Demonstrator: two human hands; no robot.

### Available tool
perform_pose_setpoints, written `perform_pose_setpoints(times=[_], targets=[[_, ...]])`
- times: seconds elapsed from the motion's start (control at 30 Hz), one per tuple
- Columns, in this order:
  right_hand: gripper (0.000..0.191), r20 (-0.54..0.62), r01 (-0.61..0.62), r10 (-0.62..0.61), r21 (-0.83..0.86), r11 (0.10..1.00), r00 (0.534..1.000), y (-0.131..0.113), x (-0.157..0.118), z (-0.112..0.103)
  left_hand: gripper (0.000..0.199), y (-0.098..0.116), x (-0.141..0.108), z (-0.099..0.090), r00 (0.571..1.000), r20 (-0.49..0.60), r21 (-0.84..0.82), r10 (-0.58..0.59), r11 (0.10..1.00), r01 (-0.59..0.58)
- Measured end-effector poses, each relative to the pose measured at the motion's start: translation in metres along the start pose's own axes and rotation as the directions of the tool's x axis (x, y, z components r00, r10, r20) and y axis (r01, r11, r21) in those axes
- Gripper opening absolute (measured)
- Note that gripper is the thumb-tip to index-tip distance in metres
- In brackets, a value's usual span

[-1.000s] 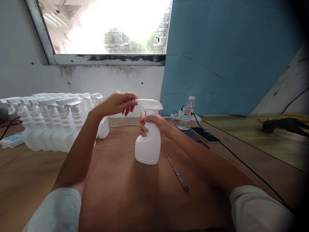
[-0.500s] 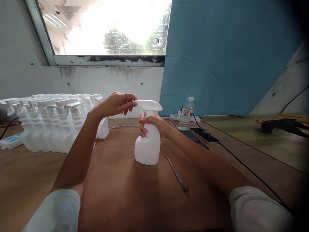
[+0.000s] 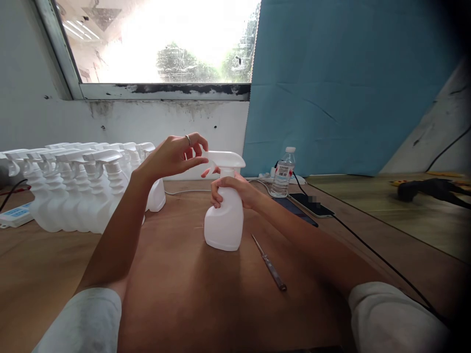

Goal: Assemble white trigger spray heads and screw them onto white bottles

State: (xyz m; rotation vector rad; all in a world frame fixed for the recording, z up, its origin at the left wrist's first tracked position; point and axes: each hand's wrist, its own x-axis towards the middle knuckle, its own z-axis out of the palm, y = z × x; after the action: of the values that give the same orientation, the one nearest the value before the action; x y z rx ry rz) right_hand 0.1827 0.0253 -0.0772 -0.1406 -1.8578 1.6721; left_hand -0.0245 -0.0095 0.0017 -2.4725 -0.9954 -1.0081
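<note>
A white spray bottle [image 3: 223, 224] stands upright on the brown table, its spray head pointing left. My right hand [image 3: 235, 189] is wrapped round the bottle's neck, with one finger stretched toward the trigger. At the nozzle end, my left hand [image 3: 187, 154] has its fingertips curled and its thumb stretched out beside the spray head. Whether those fingertips pinch the nozzle is too small to make out. A thin screwdriver [image 3: 271, 267] lies on the table to the right of the bottle.
Several white spray bottles [image 3: 73, 196] stand in rows at the left, beside a white device [image 3: 16, 214]. Behind my right forearm are a clear water bottle [image 3: 282, 174], a phone [image 3: 312, 205] and a black cable [image 3: 375, 252].
My left hand's fingers have bent and lifted slightly at the nozzle. One finger of my right hand has stretched out from the neck toward the trigger. The bottle has hardly moved.
</note>
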Motion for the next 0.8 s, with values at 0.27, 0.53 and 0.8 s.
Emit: perform_pose_setpoints(times=[0.27, 0.53, 0.8], targets=[[0.018, 0.001, -0.002, 0.002, 0.003, 1.000, 1.000, -0.0011, -0.0001, 0.0007, 0.030, -0.0007, 0.0005, -0.0003, 0.999, 0.035, 0.031, 0.000, 1.000, -0.001], [0.023, 0.008, 0.002, -0.002, 0.017, 1.000, 1.000, -0.0007, -0.0005, 0.0007, 0.031, -0.0015, -0.0002, -0.0009, 0.998, 0.050, 0.045, 0.029, 0.998, -0.031], [0.021, 0.003, -0.008, 0.008, 0.017, 1.000, 1.000, -0.0018, -0.0004, 0.0018, 0.029, -0.0006, -0.0014, -0.0014, 0.998, 0.055, 0.053, 0.013, 0.998, -0.015]])
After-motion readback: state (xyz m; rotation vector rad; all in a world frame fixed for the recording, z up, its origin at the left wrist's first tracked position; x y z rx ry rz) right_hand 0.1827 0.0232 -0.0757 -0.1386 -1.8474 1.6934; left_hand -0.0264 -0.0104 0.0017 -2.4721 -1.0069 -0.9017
